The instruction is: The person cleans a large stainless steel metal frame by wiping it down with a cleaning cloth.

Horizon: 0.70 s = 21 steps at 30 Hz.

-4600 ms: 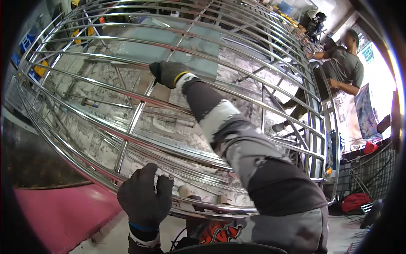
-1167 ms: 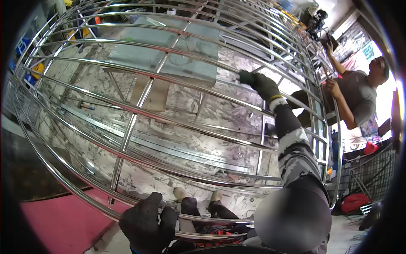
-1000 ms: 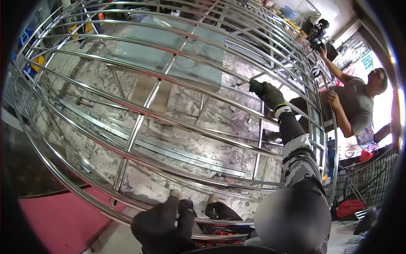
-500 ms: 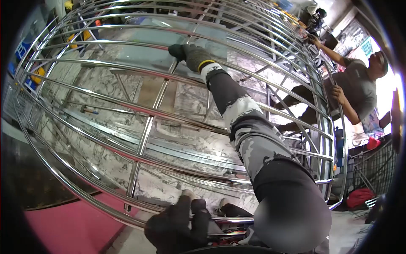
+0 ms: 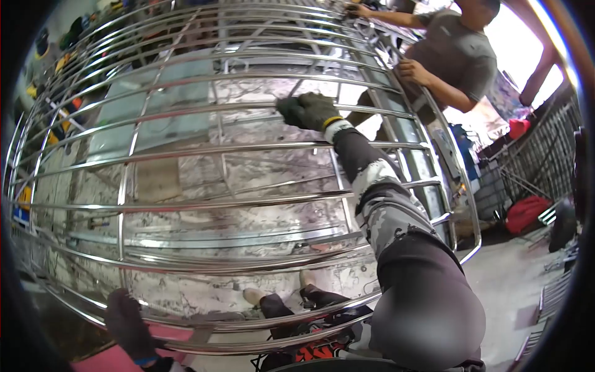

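A large frame of shiny metal bars [image 5: 229, 203] spreads out before me. My right hand [image 5: 313, 111], in a grey-green glove with a yellow cuff edge, is closed around one of its long bars, toward the far right. Dark material shows at those fingers; I cannot tell if it is glove coating or a cloth. My left hand [image 5: 129, 325], in a dark glove, is at the near left by the lowest rails. Its fingers stretch out and point away from me, overlapping the rails.
A person [image 5: 455, 56] stands at the right with both hands on the frame's end. Below the bars lie a pale panel [image 5: 158, 102] and long metal strips [image 5: 217, 239] on a stained floor. A red bag-like item [image 5: 527, 214] and metal grilles [image 5: 551, 152] are at the right.
My right hand has shifted right along the frame. My left hand has moved left along the near rails, its fingers now straighter. The view has turned, and the other person appears higher.
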{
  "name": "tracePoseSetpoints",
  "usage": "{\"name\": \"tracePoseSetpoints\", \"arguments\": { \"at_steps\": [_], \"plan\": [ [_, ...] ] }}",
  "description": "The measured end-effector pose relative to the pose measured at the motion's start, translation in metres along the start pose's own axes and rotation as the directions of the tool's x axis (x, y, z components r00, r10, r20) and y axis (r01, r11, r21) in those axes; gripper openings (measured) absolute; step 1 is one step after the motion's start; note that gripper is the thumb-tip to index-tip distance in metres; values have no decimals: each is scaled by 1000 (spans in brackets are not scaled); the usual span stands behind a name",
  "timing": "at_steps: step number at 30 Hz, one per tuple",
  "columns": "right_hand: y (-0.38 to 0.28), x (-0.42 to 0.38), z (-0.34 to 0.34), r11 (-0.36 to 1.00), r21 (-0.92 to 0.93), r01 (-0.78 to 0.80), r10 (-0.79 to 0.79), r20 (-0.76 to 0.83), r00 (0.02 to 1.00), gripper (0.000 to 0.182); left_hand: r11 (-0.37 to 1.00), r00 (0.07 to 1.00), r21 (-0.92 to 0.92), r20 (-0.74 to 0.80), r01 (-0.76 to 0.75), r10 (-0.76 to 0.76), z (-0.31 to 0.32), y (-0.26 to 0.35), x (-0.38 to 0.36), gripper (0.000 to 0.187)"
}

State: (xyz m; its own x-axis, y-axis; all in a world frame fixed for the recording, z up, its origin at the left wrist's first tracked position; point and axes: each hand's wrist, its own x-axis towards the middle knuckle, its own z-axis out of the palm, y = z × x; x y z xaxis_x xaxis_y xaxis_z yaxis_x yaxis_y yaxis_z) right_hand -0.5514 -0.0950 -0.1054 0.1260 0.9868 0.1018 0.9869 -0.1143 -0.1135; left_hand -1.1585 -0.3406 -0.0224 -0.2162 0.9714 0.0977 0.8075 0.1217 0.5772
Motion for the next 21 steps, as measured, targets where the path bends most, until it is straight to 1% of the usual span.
{"name": "tracePoseSetpoints", "arguments": {
  "at_steps": [2,3,4,5,6,7,8,9,10,11,12,13,14,15,16,17,18,19,20,21],
  "plan": [
    [90,-35,-10,988,-80,-132,135,21,991,53,998,998,24,-36,52,-51,0,1,1,23],
    [140,-48,-7,981,-171,-86,91,20,996,52,1000,987,-12,-158,-2,0,10,-26,4,22],
    [184,-56,-7,964,-264,-31,38,24,999,51,1000,986,-17,-165,-1,-1,12,-52,10,22],
    [201,-67,-20,970,-196,-145,142,-29,989,50,995,986,-92,-161,22,-36,12,-78,16,22],
    [215,-81,-30,961,-118,-252,246,-65,967,50,986,986,-160,-152,49,-73,10,-91,17,22],
    [232,-87,-34,961,-98,-260,256,-49,965,51,986,982,-152,-168,61,-86,6,-87,18,22],
    [251,-90,-37,961,-77,-266,264,-34,964,52,1000,998,6,-55,18,-18,0,-76,23,24],
    [259,-94,-48,957,-42,-286,286,-4,958,55,986,997,161,68,-31,20,-8,-62,21,25],
    [255,-103,-62,974,-48,-221,222,14,975,58,973,999,226,18,-53,50,-8,-50,16,27],
    [225,-116,-106,985,-13,-171,172,96,980,56,954,997,293,-31,-64,76,-2,-39,12,29],
    [292,-102,-62,988,92,-125,125,7,992,58,979,999,199,-43,38,-30,0,-11,8,30],
    [373,-81,-8,890,-244,385,-432,-183,883,57,961,998,275,-61,22,-5,0,-9,6,33],
    [358,-100,-32,989,-50,136,-140,-85,987,52,933,995,349,-70,87,-67,-3,-11,6,37],
    [338,-122,-61,983,79,-169,167,23,986,47,909,992,414,-129,54,0,1,-37,7,43],
    [353,-125,-49,993,122,-11,24,-109,994,46,894,989,448,-144,24,46,1,-54,6,49],
    [342,-126,-52,1000,-5,-17,16,-92,996,50,885,991,462,-137,53,12,1,-25,0,48],
    [329,-127,-55,991,-132,-18,8,-75,997,55,913,981,390,-186,120,-50,3,0,-6,44],
    [376,-111,-17,996,71,47,-33,-197,980,53,917,980,390,-199,79,0,5,7,-1,40],
    [347,-110,-34,791,566,-233,272,16,962,52,946,981,303,-186,117,-62,4,22,-1,40],
    [373,-93,-8,636,751,-179,222,44,974,48,956,975,269,-211,121,-64,5,23,-1,39]
  ]
}}
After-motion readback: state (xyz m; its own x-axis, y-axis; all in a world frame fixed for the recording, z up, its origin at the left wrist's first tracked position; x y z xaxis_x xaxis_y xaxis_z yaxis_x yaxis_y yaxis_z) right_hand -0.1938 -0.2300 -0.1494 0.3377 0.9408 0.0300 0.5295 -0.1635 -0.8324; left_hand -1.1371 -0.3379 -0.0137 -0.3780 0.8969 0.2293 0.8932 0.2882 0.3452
